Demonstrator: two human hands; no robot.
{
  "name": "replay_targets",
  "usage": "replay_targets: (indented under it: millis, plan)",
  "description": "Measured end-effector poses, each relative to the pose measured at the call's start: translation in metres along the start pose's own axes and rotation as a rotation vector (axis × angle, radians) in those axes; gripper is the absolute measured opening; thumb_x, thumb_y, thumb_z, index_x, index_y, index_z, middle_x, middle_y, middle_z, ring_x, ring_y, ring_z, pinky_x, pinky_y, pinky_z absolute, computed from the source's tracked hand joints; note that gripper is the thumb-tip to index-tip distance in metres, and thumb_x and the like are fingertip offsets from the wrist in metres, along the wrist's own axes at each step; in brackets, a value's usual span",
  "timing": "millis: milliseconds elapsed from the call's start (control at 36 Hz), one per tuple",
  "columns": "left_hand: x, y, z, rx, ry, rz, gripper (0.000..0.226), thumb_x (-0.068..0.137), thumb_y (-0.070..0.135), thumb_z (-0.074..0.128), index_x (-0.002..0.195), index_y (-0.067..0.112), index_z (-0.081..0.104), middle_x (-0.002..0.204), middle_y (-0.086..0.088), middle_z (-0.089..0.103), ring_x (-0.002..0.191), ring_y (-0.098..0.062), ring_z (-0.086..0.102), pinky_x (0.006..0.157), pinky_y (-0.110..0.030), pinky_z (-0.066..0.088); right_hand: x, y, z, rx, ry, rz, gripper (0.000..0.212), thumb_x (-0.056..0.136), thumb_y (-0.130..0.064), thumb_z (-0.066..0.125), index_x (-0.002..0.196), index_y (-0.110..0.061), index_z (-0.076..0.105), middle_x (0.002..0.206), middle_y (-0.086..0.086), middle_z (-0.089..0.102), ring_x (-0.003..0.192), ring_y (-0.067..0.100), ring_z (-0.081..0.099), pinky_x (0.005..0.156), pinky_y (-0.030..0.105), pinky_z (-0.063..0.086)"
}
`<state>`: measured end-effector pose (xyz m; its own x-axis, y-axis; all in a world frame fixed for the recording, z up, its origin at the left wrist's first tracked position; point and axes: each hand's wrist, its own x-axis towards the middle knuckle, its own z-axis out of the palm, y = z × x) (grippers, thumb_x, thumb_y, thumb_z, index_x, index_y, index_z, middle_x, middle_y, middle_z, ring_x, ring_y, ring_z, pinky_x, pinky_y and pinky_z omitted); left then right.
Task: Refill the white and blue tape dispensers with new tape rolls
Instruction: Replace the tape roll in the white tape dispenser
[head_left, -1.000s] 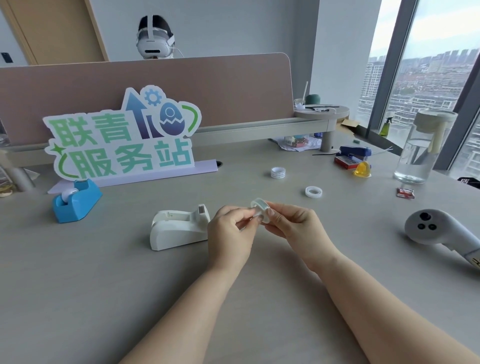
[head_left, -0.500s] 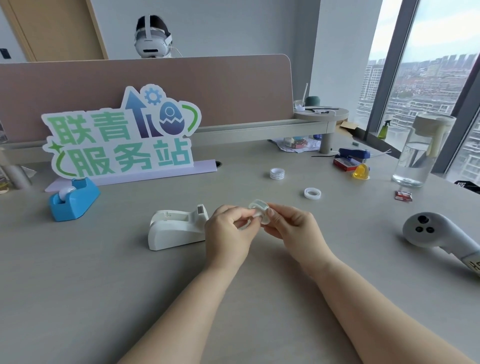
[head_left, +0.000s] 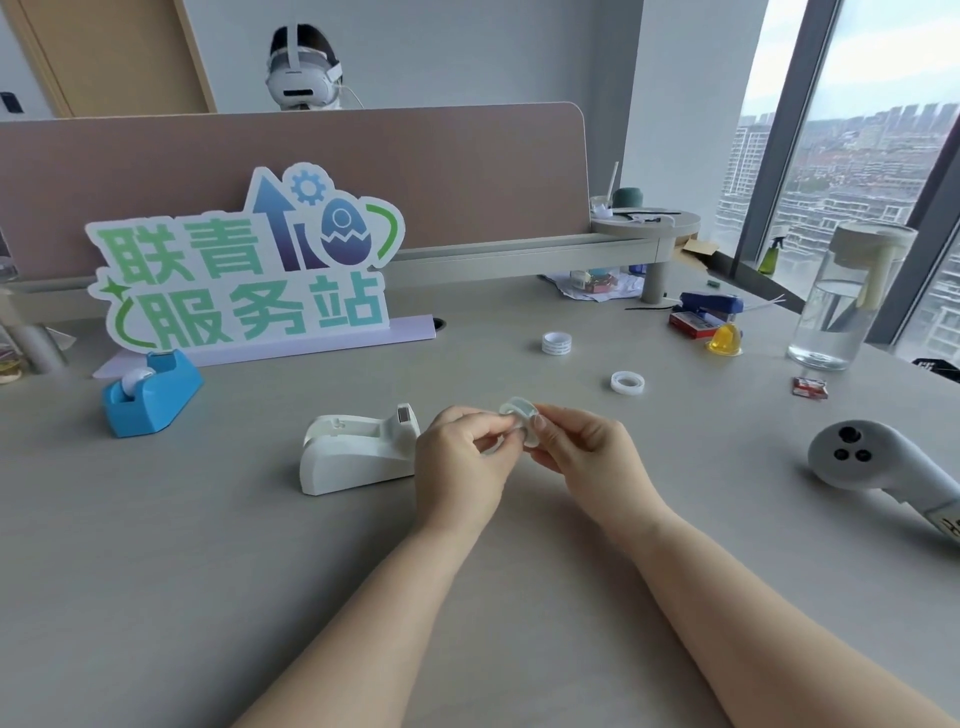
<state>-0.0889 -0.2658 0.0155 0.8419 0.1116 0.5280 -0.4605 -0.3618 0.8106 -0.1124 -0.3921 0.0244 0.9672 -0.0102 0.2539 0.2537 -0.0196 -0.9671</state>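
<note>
Both of my hands hold one clear tape roll above the desk's middle. My right hand pinches its right side; my left hand pinches its left edge with thumb and fingers. The white tape dispenser lies just left of my left hand, its roll slot empty. The blue tape dispenser sits far left in front of the sign, with a white roll or hub in it. Two more tape rolls lie on the desk beyond my hands: a stacked one and a flat one.
A green-lettered sign stands at the back left before a partition. A white controller lies at the right. A water bottle, a yellow object, a blue stapler and a small red packet sit at the back right. A person wearing a headset sits behind the partition.
My hands stay together on the clear tape roll, fingers shifting only slightly. The view has drifted a little; nothing else on the desk moved.
</note>
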Motion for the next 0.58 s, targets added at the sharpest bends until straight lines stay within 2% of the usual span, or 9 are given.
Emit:
replay_targets:
  millis: [111, 250, 389, 472, 528, 583]
  plan:
    - [0.002, 0.0, 0.0, -0.017, -0.021, 0.024, 0.013, 0.076, 0.011, 0.075, 0.089, 0.014, 0.075, 0.088, 0.007, 0.061, 0.08, -0.002, 0.064, 0.07, -0.006, 0.047, 0.001, -0.001, -0.002, 0.08, 0.016, 0.049, 0.014, 0.09, -0.015, 0.059, 0.094, -0.018, 0.073, 0.1, 0.022, 0.071, 0.093, 0.023, 0.067, 0.091, 0.036, 0.053]
    - [-0.001, -0.003, 0.0, -0.004, -0.162, 0.071, 0.023, 0.083, 0.009, 0.068, 0.104, 0.016, 0.071, 0.101, 0.016, 0.054, 0.095, -0.005, 0.063, 0.086, -0.014, 0.05, 0.003, 0.0, -0.008, 0.127, 0.045, 0.102, 0.018, 0.092, -0.018, 0.056, 0.099, -0.01, 0.071, 0.098, 0.016, 0.074, 0.096, 0.023, 0.07, 0.092, 0.034, 0.054]
    - [0.001, -0.002, -0.004, -0.045, -0.128, 0.052, 0.016, 0.08, 0.011, 0.071, 0.092, 0.021, 0.074, 0.095, 0.012, 0.054, 0.086, 0.002, 0.061, 0.077, -0.012, 0.049, 0.004, 0.0, -0.01, 0.136, 0.02, 0.111, 0.023, 0.089, -0.02, 0.061, 0.103, -0.003, 0.067, 0.1, 0.02, 0.072, 0.098, 0.029, 0.069, 0.091, 0.033, 0.054]
    - [0.002, -0.002, -0.007, -0.068, -0.12, 0.017, 0.018, 0.075, 0.016, 0.076, 0.082, 0.03, 0.067, 0.097, 0.007, 0.055, 0.078, 0.001, 0.061, 0.07, -0.008, 0.046, 0.005, 0.0, -0.012, 0.139, -0.003, 0.133, 0.023, 0.089, -0.019, 0.061, 0.104, -0.002, 0.065, 0.1, 0.019, 0.072, 0.096, 0.026, 0.07, 0.086, 0.028, 0.056]
    - [0.002, -0.003, -0.007, -0.078, -0.125, -0.033, 0.027, 0.072, 0.02, 0.078, 0.09, 0.03, 0.061, 0.103, 0.009, 0.055, 0.083, 0.002, 0.058, 0.07, -0.008, 0.046, 0.006, 0.0, -0.013, 0.136, -0.019, 0.15, 0.022, 0.089, -0.018, 0.061, 0.104, -0.002, 0.065, 0.098, 0.016, 0.073, 0.093, 0.022, 0.071, 0.083, 0.025, 0.056]
    - [0.002, -0.005, -0.007, -0.144, -0.193, -0.113, 0.042, 0.073, 0.023, 0.078, 0.109, 0.027, 0.057, 0.114, 0.01, 0.055, 0.095, 0.004, 0.057, 0.079, -0.012, 0.047, 0.007, 0.001, -0.015, 0.138, -0.038, 0.162, 0.021, 0.089, -0.018, 0.061, 0.103, -0.003, 0.065, 0.095, 0.012, 0.073, 0.089, 0.018, 0.071, 0.083, 0.025, 0.056]
